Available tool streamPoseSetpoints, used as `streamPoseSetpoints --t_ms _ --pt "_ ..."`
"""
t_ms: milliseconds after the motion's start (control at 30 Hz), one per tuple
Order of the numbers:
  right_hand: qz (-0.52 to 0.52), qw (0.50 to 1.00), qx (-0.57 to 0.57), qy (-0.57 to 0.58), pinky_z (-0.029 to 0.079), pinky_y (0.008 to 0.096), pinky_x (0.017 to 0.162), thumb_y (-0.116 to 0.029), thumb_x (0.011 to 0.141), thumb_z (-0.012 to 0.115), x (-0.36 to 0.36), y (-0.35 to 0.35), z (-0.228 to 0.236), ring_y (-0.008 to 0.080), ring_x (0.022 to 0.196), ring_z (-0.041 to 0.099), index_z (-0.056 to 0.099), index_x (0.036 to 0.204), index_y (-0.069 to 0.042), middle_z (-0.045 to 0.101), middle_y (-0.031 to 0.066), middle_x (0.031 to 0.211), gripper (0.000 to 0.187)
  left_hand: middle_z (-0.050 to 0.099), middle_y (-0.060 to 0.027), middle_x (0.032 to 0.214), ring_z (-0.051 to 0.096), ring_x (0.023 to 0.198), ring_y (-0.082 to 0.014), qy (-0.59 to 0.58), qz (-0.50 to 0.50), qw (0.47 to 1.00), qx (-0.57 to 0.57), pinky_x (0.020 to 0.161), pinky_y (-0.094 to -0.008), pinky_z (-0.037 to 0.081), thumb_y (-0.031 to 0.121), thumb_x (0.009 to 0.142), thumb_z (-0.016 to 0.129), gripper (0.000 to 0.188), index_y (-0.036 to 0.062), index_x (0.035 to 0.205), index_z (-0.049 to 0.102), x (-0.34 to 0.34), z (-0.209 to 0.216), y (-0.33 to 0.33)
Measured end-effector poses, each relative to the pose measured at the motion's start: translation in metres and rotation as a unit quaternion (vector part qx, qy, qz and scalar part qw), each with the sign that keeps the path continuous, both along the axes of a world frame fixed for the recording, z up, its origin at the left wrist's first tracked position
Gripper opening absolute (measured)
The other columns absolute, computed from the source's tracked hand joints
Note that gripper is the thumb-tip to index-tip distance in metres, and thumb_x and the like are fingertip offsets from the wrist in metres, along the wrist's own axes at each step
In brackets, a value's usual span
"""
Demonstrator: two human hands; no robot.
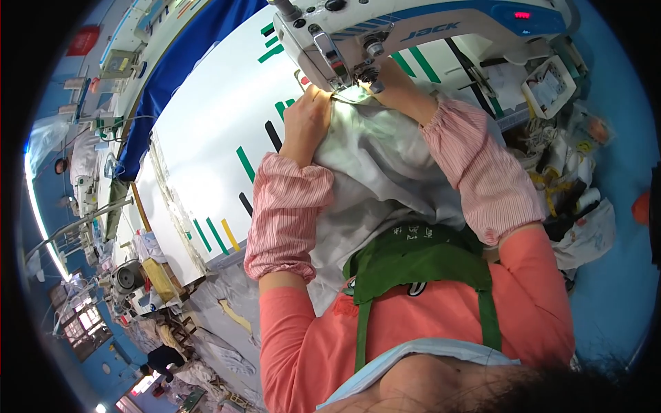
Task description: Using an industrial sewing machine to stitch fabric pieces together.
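Observation:
A pale grey-white cloth (385,148) runs from the needle area of a white and blue sewing machine (441,27) down over my lap. At the left of the needle, my left hand (309,118) is closed, its fingertips pinching the cloth's edge. My right hand (401,91) rests at the cloth just right of the needle; the machine head hides its fingers, so their grip does not show. A small lamp lights the cloth under the presser foot. Striped pink sleeve covers (288,213) wrap both my forearms.
Green, black and yellow strips mark the white tabletop (200,151). On the right stand a white box (549,86) and a clutter of thread spools (582,168). Scissors-like dark tools (475,72) lie behind my right arm. A dark-clothed person (164,361) is far off at lower left.

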State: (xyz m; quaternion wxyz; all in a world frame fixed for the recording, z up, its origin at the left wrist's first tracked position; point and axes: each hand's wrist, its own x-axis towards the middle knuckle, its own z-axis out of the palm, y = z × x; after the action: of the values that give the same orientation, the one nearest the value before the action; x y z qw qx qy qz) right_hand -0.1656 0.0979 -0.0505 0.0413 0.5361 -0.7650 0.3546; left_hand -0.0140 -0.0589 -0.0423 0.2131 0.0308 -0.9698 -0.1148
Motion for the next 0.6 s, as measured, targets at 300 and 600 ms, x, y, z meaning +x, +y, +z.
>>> streamPoseSetpoints --t_ms 300,600 --pt "0.008 0.999 -0.029 0.02 0.05 0.0382 0.07 -0.03 0.08 0.071 0.043 0.034 0.016 0.0287 0.077 0.063 0.066 0.1 -0.006 0.061 0.0106 0.088 0.032 0.063 -0.0092 0.089 0.064 0.075 -0.0313 0.004 0.02 1.0 0.009 0.064 -0.0402 0.051 0.013 0.085 0.062 0.012 0.0105 0.096 0.066 0.009 0.005 0.008" --pt "0.127 0.967 -0.001 -0.222 0.047 0.0301 0.065 -0.008 0.08 0.072 0.064 0.097 0.039 0.0194 0.07 0.062 0.068 0.094 0.0 0.068 0.0095 0.081 0.017 0.064 -0.0114 0.085 0.062 0.068 -0.0243 -0.058 -0.048 0.949 0.306 0.063 -0.0337 0.049 0.013 0.086 0.065 0.013 0.0031 0.093 0.068 0.073 0.032 0.059"
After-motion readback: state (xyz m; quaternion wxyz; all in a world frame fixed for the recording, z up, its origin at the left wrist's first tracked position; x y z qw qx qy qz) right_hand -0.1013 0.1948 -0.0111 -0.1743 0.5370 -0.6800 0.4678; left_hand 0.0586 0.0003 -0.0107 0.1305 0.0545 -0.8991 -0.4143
